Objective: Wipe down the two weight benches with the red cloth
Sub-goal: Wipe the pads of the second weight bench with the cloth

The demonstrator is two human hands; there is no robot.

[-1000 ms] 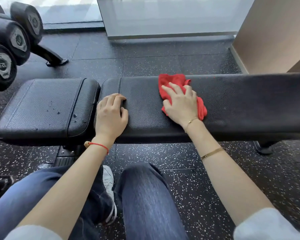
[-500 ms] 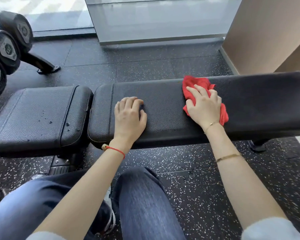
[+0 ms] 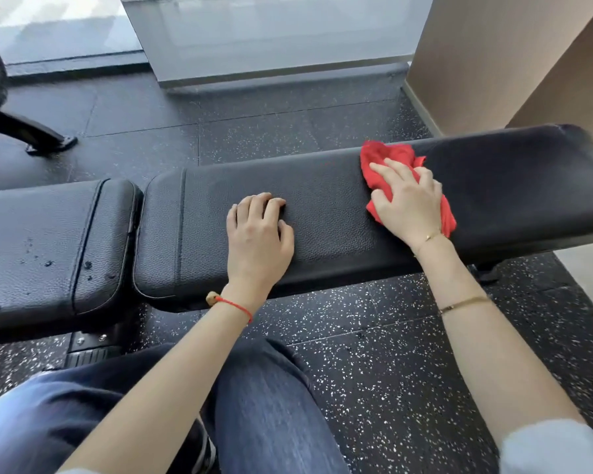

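Note:
A black weight bench lies across the view: a long back pad [image 3: 339, 196] and a shorter seat pad [image 3: 45, 241] to its left, which carries dark droplets. The red cloth [image 3: 387, 159] is bunched on the long pad toward its right end. My right hand [image 3: 408, 203] presses flat on the cloth, fingers spread over it. My left hand [image 3: 257, 234] rests on the middle of the long pad with its fingers curled, holding nothing.
My knees in blue jeans [image 3: 264, 412] are below the bench. A dumbbell rack foot [image 3: 48, 142] stands at the far left on the speckled rubber floor [image 3: 391, 364]. A beige wall [image 3: 486, 63] rises at the right, glass panel [image 3: 271, 32] behind.
My right hand has slid the red cloth to the right along the long pad. My left hand also shifted right along the pad, and the view has turned right.

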